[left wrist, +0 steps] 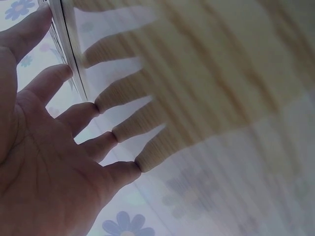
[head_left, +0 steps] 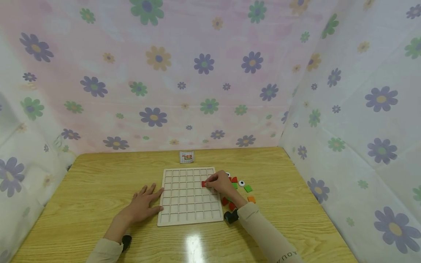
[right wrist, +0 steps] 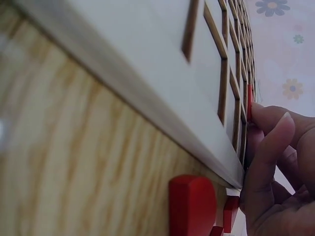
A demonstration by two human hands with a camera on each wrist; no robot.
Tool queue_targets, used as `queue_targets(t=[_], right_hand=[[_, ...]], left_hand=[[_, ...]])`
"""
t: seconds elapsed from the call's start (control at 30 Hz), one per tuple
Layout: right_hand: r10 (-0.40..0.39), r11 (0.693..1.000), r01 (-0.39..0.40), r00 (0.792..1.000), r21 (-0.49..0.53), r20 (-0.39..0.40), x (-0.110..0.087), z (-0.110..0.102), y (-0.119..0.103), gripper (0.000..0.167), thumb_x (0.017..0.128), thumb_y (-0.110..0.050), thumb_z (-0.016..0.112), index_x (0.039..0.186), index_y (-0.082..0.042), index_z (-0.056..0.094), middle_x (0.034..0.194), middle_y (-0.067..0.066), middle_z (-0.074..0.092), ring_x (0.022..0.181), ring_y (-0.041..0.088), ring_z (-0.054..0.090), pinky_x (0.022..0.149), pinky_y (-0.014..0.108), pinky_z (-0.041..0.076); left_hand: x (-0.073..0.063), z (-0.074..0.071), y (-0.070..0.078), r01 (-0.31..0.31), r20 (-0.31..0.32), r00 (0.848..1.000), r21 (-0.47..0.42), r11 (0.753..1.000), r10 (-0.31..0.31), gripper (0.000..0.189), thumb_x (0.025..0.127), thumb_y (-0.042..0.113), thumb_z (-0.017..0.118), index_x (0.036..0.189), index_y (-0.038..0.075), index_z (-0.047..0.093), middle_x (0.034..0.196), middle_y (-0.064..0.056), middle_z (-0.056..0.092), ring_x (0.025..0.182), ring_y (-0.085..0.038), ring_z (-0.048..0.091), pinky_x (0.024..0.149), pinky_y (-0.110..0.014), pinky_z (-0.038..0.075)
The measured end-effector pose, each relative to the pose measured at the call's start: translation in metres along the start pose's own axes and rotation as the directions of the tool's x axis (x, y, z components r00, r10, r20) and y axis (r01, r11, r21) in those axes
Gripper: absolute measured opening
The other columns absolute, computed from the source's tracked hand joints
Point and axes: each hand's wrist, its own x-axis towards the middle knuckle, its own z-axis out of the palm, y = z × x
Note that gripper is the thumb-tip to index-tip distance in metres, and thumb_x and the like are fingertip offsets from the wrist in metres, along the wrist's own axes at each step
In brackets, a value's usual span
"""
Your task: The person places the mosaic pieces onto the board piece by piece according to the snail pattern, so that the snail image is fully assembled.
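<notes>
A pale wooden grid board with square cells lies on the table. My right hand reaches over its right side and pinches a red tile at one of the cells in the upper right. Thumb and fingertips are at that red tile in the right wrist view; whether it sits fully in the cell I cannot tell. On the other side my left hand rests on the table with fingers spread. In the left wrist view its fingertips touch the board's edge.
Loose pieces lie right of the board, partly under the right arm: red pieces, a green square, an orange square and a white eye disc. A small picture card lies behind the board. Flowered cloth surrounds the table.
</notes>
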Motion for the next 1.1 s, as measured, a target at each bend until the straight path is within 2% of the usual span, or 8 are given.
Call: queue_targets(t=[0.4, 0.6, 0.73, 0.93, 1.1], right_hand=[[0.017, 1.000, -0.017, 1.000, 0.011, 0.017, -0.003, -0.004, -0.003, 0.009, 0.093, -0.005, 0.073, 0.094, 0.001, 0.079, 0.083, 0.010, 0.074, 0.052, 0.012, 0.055, 0.050, 0.025, 0.049], [0.019, 1.000, -0.020, 0.999, 0.016, 0.049, -0.003, -0.007, -0.005, 0.014, 0.096, -0.010, 0.070, 0.102, 0.000, 0.078, 0.093, 0.013, 0.075, 0.061, 0.014, 0.061, 0.055, 0.026, 0.053], [0.004, 1.000, -0.003, 0.999, -0.025, 0.046, -0.004, -0.011, -0.006, 0.019, 0.099, -0.012, 0.068, 0.108, 0.001, 0.077, 0.100, 0.012, 0.075, 0.067, 0.017, 0.061, 0.055, 0.027, 0.052], [-0.036, 0.999, 0.037, 0.999, -0.031, 0.033, -0.014, -0.020, -0.016, 0.022, 0.101, -0.008, 0.063, 0.115, 0.006, 0.073, 0.106, 0.019, 0.073, 0.070, 0.032, 0.062, 0.056, 0.029, 0.051], [-0.068, 0.996, 0.070, 0.997, -0.054, 0.033, -0.026, -0.029, -0.013, 0.021, 0.100, -0.009, 0.064, 0.112, 0.005, 0.075, 0.105, 0.018, 0.074, 0.075, 0.030, 0.064, 0.061, 0.026, 0.050]], left_hand=[[0.003, 0.002, 0.000, -0.002, -0.002, 1.000, 0.006, 1.000, 0.002, 0.072, 0.096, 0.043, 0.069, 0.154, 0.008, 0.045, 0.160, -0.033, 0.027, 0.145, -0.063, 0.018, 0.105, -0.084, 0.017], [0.005, 0.001, -0.002, -0.010, -0.008, 1.000, 0.011, 1.000, 0.010, 0.072, 0.095, 0.043, 0.070, 0.153, 0.008, 0.046, 0.160, -0.034, 0.028, 0.144, -0.063, 0.019, 0.104, -0.084, 0.018], [0.004, 0.001, -0.003, -0.012, -0.008, 1.000, 0.015, 1.000, 0.012, 0.072, 0.095, 0.043, 0.070, 0.153, 0.007, 0.046, 0.160, -0.034, 0.028, 0.144, -0.064, 0.020, 0.103, -0.085, 0.018], [0.003, 0.001, -0.003, -0.008, -0.005, 1.000, 0.001, 1.000, 0.008, 0.073, 0.095, 0.044, 0.070, 0.153, 0.008, 0.046, 0.160, -0.034, 0.027, 0.143, -0.065, 0.020, 0.103, -0.085, 0.018], [0.002, 0.001, -0.002, 0.001, 0.000, 1.000, 0.000, 1.000, -0.001, 0.074, 0.095, 0.045, 0.070, 0.153, 0.008, 0.046, 0.160, -0.034, 0.027, 0.144, -0.065, 0.019, 0.103, -0.085, 0.018]])
